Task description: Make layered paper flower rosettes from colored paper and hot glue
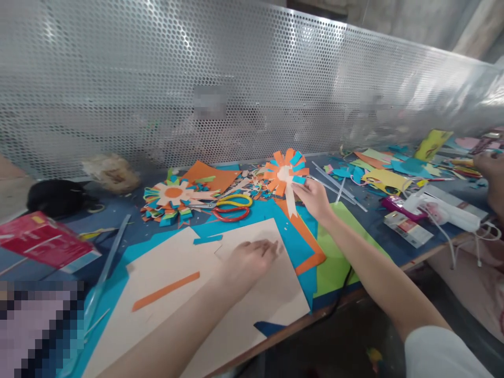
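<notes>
My right hand [313,199] pinches an orange-and-blue paper flower [284,172] with a pale centre and a pale tail strip, holding it up above the table. My left hand [250,260] lies palm down on a large beige paper sheet [189,299], fingers stretched forward. An orange strip [165,290] rests on that sheet. A second, layered paper flower [173,197] lies flat further back on the left. Scissors [232,207] with yellow and red handles sit between the two flowers.
Blue, orange and green sheets [334,252] overlap under my arms near the table's front edge. Paper scraps litter the right side around a white glue gun [437,210]. Another person's hand [492,168] shows at far right. A perforated metal screen [236,79] walls the back.
</notes>
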Demonstrator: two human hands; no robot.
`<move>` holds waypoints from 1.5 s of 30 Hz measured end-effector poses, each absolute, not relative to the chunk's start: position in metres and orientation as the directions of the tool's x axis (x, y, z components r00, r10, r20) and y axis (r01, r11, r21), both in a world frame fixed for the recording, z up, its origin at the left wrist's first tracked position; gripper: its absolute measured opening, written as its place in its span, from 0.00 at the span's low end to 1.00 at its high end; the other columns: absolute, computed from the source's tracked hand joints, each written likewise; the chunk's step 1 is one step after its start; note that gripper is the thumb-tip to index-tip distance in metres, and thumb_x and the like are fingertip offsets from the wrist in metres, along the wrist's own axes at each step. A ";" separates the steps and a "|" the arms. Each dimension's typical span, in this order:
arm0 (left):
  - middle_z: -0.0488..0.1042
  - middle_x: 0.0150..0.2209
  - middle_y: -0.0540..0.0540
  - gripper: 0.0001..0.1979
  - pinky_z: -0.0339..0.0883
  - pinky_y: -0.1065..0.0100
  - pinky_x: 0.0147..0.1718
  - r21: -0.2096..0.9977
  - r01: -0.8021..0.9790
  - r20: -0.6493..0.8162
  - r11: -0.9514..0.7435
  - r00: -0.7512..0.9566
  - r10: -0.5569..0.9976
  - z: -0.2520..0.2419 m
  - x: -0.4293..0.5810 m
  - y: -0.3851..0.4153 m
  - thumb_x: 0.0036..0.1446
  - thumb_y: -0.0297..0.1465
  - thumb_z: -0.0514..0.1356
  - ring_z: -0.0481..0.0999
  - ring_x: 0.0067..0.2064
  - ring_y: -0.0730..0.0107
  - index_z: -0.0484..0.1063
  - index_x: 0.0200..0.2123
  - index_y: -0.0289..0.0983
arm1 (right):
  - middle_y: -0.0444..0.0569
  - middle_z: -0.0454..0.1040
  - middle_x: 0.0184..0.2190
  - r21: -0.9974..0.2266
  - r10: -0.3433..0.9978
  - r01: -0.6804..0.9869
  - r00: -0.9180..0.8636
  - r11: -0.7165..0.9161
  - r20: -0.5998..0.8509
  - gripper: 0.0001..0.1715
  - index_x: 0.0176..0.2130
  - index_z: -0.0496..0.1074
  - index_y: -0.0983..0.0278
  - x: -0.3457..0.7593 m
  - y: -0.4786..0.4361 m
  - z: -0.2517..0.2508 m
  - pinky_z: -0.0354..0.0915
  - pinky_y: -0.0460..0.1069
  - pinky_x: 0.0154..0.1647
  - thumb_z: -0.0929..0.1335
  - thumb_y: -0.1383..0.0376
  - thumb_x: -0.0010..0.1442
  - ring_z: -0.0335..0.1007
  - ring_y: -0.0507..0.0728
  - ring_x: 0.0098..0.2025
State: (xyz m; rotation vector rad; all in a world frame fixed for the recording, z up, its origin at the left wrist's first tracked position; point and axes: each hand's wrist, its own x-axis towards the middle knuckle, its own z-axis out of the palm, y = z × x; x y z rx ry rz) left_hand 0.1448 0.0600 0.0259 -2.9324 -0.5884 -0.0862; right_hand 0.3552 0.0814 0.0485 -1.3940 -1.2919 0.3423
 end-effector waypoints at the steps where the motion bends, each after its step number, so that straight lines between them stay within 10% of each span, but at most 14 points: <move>1: 0.74 0.43 0.37 0.23 0.69 0.65 0.35 -0.178 0.383 0.058 -0.906 0.924 0.379 0.029 0.145 0.055 0.52 0.15 0.48 0.73 0.45 0.59 0.65 0.51 0.31 | 0.44 0.65 0.17 -0.834 0.816 0.491 0.356 0.252 0.456 0.15 0.20 0.61 0.63 0.356 0.081 0.049 0.55 0.46 0.23 0.64 0.56 0.51 0.63 0.52 0.24; 7: 0.76 0.34 0.41 0.23 0.69 0.67 0.32 -0.187 0.435 0.034 -0.881 0.899 0.437 0.033 0.148 0.051 0.54 0.19 0.48 0.74 0.38 0.60 0.60 0.55 0.31 | 0.43 0.63 0.17 -0.822 0.809 0.513 0.357 0.247 0.467 0.17 0.18 0.57 0.62 0.357 0.082 0.052 0.52 0.45 0.21 0.64 0.56 0.51 0.59 0.50 0.21; 17: 0.76 0.38 0.44 0.17 0.69 0.68 0.36 0.443 0.537 0.237 -0.718 0.702 0.672 0.023 0.184 0.097 0.53 0.25 0.49 0.75 0.39 0.66 0.68 0.45 0.35 | 0.39 0.55 0.15 -0.777 0.744 0.582 0.404 0.239 0.532 0.18 0.16 0.55 0.62 0.365 0.083 0.054 0.49 0.45 0.23 0.63 0.57 0.50 0.55 0.50 0.22; 30: 0.67 0.53 0.38 0.23 0.63 0.64 0.50 0.125 0.385 0.055 -0.915 0.918 0.393 0.019 0.185 0.069 0.53 0.19 0.47 0.67 0.53 0.64 0.64 0.52 0.34 | 0.41 0.60 0.16 -0.776 0.776 0.569 0.348 0.270 0.526 0.17 0.17 0.58 0.63 0.362 0.084 0.053 0.51 0.45 0.23 0.62 0.58 0.52 0.57 0.50 0.22; 40: 0.71 0.49 0.44 0.22 0.69 0.68 0.43 0.579 0.383 0.163 -0.720 0.811 0.562 0.021 0.183 0.070 0.51 0.23 0.47 0.72 0.47 0.68 0.66 0.49 0.38 | 0.43 0.64 0.18 -0.776 0.781 0.566 0.336 0.279 0.526 0.16 0.19 0.62 0.64 0.363 0.082 0.056 0.53 0.45 0.25 0.62 0.58 0.53 0.61 0.51 0.24; 45: 0.73 0.48 0.45 0.20 0.66 0.64 0.46 0.512 0.367 0.169 -0.777 0.843 0.510 0.017 0.181 0.078 0.53 0.25 0.47 0.72 0.47 0.65 0.68 0.48 0.39 | 0.43 0.65 0.18 -0.779 0.785 0.565 0.339 0.272 0.519 0.15 0.19 0.62 0.64 0.363 0.082 0.057 0.53 0.45 0.24 0.62 0.59 0.52 0.61 0.51 0.24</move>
